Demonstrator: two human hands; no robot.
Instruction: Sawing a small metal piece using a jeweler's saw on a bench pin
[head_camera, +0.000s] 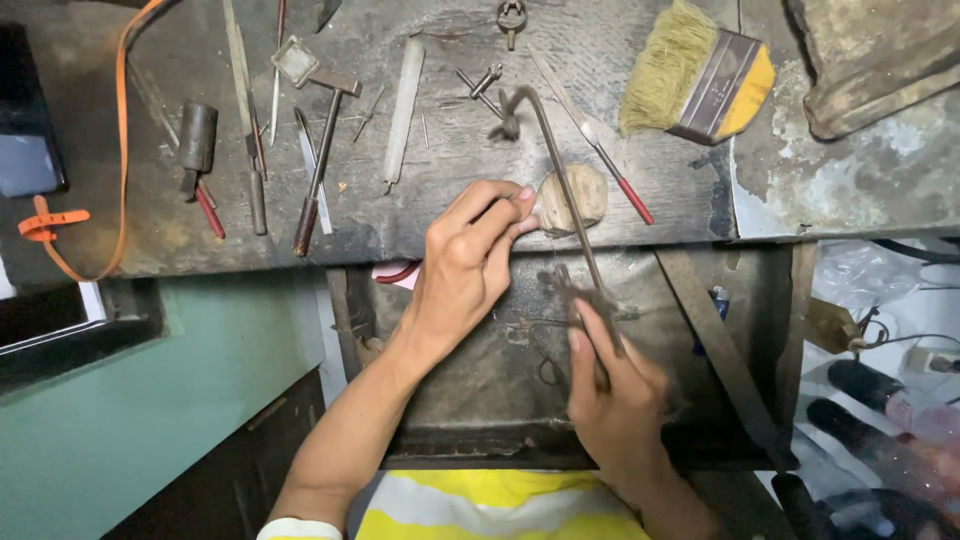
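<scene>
My left hand (465, 262) reaches up to the front edge of the worn wooden bench (440, 225). Its thumb and fingertips are pinched together beside a rounded wooden peg (585, 192). Whatever small piece sits between them is mostly hidden. My right hand (618, 400) is lower, over the dark drawer, and grips the handle end of a thin metal saw frame (560, 170). The frame slants up and to the left past the peg, and its hooked far end lies over the bench top.
On the bench lie a hammer (318, 165), several files and picks, a red-handled tool (618, 172) and a yellow-handled brush (700, 75). An orange cord (122, 130) loops at the left. A dark drawer (470, 400) hangs under the bench. Clutter and cables fill the lower right.
</scene>
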